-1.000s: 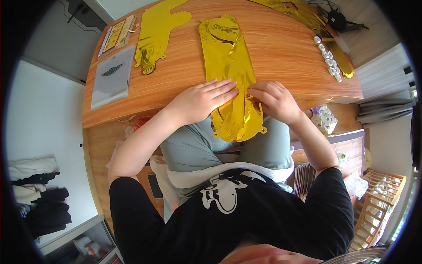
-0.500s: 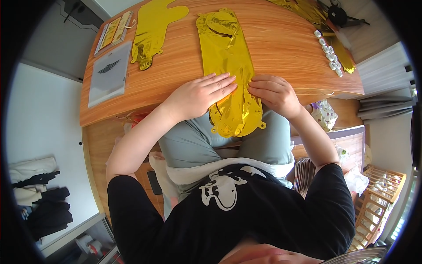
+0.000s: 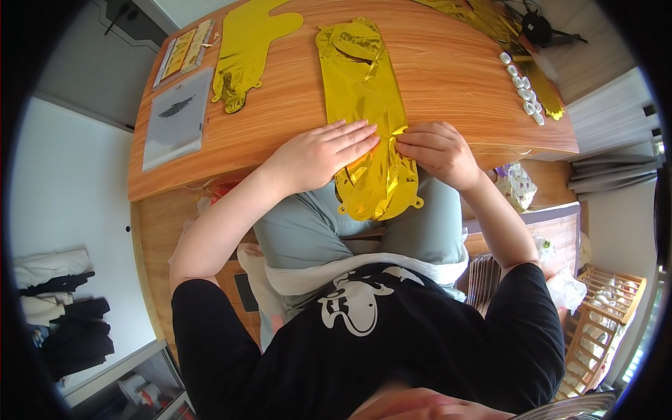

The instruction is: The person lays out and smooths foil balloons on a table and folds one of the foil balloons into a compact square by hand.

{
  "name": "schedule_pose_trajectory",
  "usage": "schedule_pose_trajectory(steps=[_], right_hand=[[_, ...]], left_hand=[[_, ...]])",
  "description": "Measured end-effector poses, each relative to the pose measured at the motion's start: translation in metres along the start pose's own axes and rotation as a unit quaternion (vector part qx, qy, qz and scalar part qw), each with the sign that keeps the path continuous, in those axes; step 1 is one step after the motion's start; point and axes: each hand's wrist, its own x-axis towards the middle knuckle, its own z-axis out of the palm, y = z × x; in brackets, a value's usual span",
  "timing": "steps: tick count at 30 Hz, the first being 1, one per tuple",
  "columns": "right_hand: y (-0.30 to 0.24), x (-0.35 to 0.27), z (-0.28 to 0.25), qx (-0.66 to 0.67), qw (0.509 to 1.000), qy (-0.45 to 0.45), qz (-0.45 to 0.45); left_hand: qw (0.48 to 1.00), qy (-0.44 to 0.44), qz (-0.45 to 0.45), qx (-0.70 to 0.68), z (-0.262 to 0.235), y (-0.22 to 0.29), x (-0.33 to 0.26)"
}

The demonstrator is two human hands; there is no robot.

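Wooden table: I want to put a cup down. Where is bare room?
Bare wood lies on the table between the middle gold foil balloon and the small white pieces. Crowded: the left end, with the grey bag and another foil balloon.

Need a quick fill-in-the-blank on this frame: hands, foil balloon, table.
1. Both hands press on a flat foil balloon whose colour is ____.
2. The left hand lies flat with its fingers ____.
3. The balloon's near end hangs over the table edge above the person's ____.
4. The grey plastic bag lies on the table's ____ side.

Missing words: gold; spread; lap; left
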Motion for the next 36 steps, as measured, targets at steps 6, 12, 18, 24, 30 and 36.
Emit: schedule_pose_trajectory(steps=[6,12,18,24,30,36], right_hand=[[-0.014,0.008,-0.001,-0.056,0.998,-0.015,-0.01],[-0.013,0.007,0.011,-0.018,0.998,-0.031,-0.057],[-0.011,0.008,0.012,0.022,0.999,-0.005,-0.039],[-0.01,0.017,0.006,0.136,0.989,0.002,0.064],[-0.003,0.025,-0.005,0.219,0.959,-0.073,0.167],[0.012,0.029,0.011,0.316,0.9,-0.061,0.294]], left_hand=[[1.0,-0.001,-0.002,0.006,0.001,0.001,0.0],[1.0,-0.003,-0.004,0.004,0.0,0.001,0.0],[0.998,-0.006,-0.015,-0.069,-0.002,-0.001,0.002],[0.983,-0.05,-0.034,-0.175,-0.014,-0.009,0.006],[0.9,-0.035,-0.111,-0.42,-0.02,-0.016,0.01],[0.899,0.13,-0.149,-0.391,-0.006,-0.02,-0.002]])
